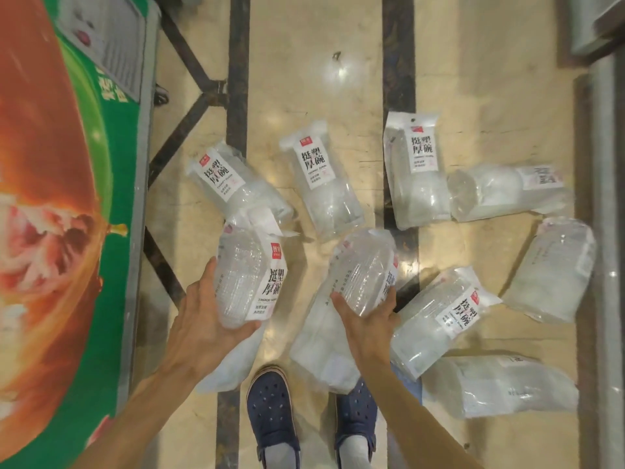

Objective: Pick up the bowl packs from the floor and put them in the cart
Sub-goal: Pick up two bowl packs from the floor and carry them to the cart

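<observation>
Tiled floor (338,96) strewn with bowl packs (416,170) near blue shoes (270,404); each hand's fingers (209,269) around one pack.

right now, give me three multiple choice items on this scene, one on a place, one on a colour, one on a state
1. Where is the green and orange poster panel?
A. along the left edge of the view
B. along the right edge
C. under the shoes

2. What colour are the shoes?
A. red
B. dark blue
C. yellow

3. What are the hands doing?
A. both hang empty
B. only the left holds a pack
C. each holds a bowl pack

Answers:
1 A: the poster panel fills the left side, beside the tiled floor.
2 B: both shoes are dark blue with holes.
3 C: the left hand grips one bowl pack, and the right hand grips another pack, while more packs lie on the floor.
</observation>
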`<state>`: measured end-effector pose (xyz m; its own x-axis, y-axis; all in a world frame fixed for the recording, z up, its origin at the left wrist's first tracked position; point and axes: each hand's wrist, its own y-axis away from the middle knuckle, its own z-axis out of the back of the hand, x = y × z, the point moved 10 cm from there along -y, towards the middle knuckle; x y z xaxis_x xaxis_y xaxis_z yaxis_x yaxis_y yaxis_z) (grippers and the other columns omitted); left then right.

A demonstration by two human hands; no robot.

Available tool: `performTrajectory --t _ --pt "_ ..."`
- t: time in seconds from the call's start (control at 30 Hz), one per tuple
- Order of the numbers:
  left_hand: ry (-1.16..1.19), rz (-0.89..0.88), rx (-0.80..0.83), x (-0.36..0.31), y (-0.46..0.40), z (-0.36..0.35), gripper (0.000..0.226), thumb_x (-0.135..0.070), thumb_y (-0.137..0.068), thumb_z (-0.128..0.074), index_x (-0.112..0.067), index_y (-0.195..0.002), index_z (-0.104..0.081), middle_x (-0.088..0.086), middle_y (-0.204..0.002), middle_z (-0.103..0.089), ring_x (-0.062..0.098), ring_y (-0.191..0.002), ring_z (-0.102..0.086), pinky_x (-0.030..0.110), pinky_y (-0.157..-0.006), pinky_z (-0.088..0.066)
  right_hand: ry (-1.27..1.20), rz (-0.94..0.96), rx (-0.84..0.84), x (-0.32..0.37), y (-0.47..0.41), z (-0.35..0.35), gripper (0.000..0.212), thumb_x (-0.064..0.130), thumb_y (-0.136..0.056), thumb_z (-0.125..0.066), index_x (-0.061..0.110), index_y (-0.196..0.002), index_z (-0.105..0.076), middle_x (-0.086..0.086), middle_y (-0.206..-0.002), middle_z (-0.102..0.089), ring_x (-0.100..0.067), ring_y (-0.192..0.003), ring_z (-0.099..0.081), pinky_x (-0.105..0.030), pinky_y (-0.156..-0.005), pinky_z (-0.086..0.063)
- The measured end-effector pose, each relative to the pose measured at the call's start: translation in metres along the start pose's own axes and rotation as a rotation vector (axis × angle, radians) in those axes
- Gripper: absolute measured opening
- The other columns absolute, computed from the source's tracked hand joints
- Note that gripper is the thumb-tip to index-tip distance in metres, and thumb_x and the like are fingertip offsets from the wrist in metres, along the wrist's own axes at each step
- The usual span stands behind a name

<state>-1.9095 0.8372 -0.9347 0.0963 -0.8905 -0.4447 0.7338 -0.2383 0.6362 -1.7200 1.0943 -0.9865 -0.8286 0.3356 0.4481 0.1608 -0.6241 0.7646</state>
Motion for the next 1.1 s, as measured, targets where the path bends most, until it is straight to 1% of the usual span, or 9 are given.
performTrajectory --t 0.13,0.23,0.3,0.43,0.57,0.73,0.9,0.97,1.1 --pt "0.045 -0.053 -0.025 -0.062 0.036 0.045 0.132 -0.057 -0.064 -0.089 -0.051 -0.156 0.005 0.001 -0.153 -0.031 0.029 -0.137 -0.041 0.057 -0.106 -0.043 -0.046 0.098 0.049 0.064 0.041 0.055 0.123 0.051 -0.076 -0.087 0.031 -0.164 -0.003 -0.01 -0.158 -0.019 -0.035 -0.144 -0.031 -0.05 -0.116 -0.032" --pt "0.081 -0.104 -0.054 -0.118 0.065 0.085 0.129 -0.056 -0.065 -0.088 -0.053 -0.154 0.006 0.0 -0.155 -0.029 0.031 -0.14 -0.039 0.06 -0.106 -0.042 -0.038 0.199 0.022 0.119 0.078 0.099 0.129 0.063 -0.068 -0.088 0.038 -0.162 -0.002 -0.006 -0.163 -0.014 -0.036 -0.149 -0.024 -0.058 -0.119 -0.029" --pt "0.068 -0.146 -0.085 -0.162 0.084 0.117 0.129 -0.057 -0.065 -0.088 -0.054 -0.154 0.006 0.001 -0.156 -0.029 0.031 -0.139 -0.04 0.06 -0.105 -0.042 -0.044 0.244 0.014 0.158 0.105 0.13 0.132 0.073 -0.059 -0.084 0.037 -0.161 -0.008 -0.01 -0.159 -0.025 -0.037 -0.147 -0.029 -0.06 -0.117 -0.033" --pt "0.062 -0.296 -0.17 -0.266 0.136 0.191 0.131 -0.058 -0.067 -0.087 -0.05 -0.156 0.009 0.002 -0.159 -0.024 0.03 -0.143 -0.033 0.06 -0.11 -0.038 -0.068 0.421 -0.035 0.247 0.171 0.212 0.126 0.067 -0.062 -0.089 0.039 -0.161 -0.015 -0.011 -0.154 -0.041 -0.031 -0.141 -0.043 -0.057 -0.113 -0.042" --pt "0.079 -0.437 -0.225 -0.366 0.185 0.255 0.131 -0.058 -0.066 -0.087 -0.044 -0.158 0.005 0.004 -0.158 -0.028 0.027 -0.142 -0.034 0.055 -0.111 -0.038 -0.102 0.544 -0.056 0.326 0.241 0.295 0.126 0.058 -0.069 -0.089 0.044 -0.162 -0.006 -0.005 -0.154 -0.033 -0.029 -0.144 -0.036 -0.054 -0.118 -0.036" --pt "0.087 -0.635 -0.274 -0.504 0.278 0.333 0.132 -0.072 -0.063 -0.08 -0.046 -0.158 0.009 0.004 -0.16 -0.027 0.031 -0.142 -0.036 0.058 -0.109 -0.041 -0.179 0.734 -0.195 0.406 0.345 0.427 0.124 0.066 -0.066 -0.085 0.055 -0.157 -0.001 0.004 -0.153 -0.033 -0.024 -0.142 -0.038 -0.056 -0.113 -0.039" --pt "0.125 -0.924 -0.294 -0.621 0.381 0.385 0.127 -0.07 -0.067 -0.081 -0.041 -0.16 0.001 -0.004 -0.164 -0.023 0.022 -0.146 -0.028 0.053 -0.117 -0.033 -0.22 0.853 -0.391 0.44 0.455 0.558 0.123 0.066 -0.069 -0.084 0.056 -0.158 0.0 0.0 -0.152 -0.035 -0.023 -0.142 -0.034 -0.054 -0.115 -0.036" --pt "0.141 -1.021 -0.266 -0.66 0.422 0.39 0.126 -0.067 -0.067 -0.083 -0.04 -0.16 -0.003 -0.004 -0.161 -0.027 0.019 -0.145 -0.027 0.051 -0.116 -0.032 -0.248 0.857 -0.473 0.432 0.494 0.607 0.124 0.068 -0.068 -0.082 0.06 -0.156 0.004 0.001 -0.153 -0.032 -0.026 -0.145 -0.032 -0.058 -0.114 -0.036" --pt "0.143 -1.199 -0.187 -0.73 0.51 0.382 0.13 -0.076 -0.06 -0.078 -0.035 -0.161 -0.007 -0.001 -0.163 -0.025 0.021 -0.146 -0.026 0.054 -0.119 -0.03 -0.341 0.889 -0.673 0.388 0.585 0.702 0.121 0.065 -0.069 -0.084 0.059 -0.156 -0.001 0.003 -0.159 -0.03 -0.023 -0.149 -0.029 -0.057 -0.118 -0.033"
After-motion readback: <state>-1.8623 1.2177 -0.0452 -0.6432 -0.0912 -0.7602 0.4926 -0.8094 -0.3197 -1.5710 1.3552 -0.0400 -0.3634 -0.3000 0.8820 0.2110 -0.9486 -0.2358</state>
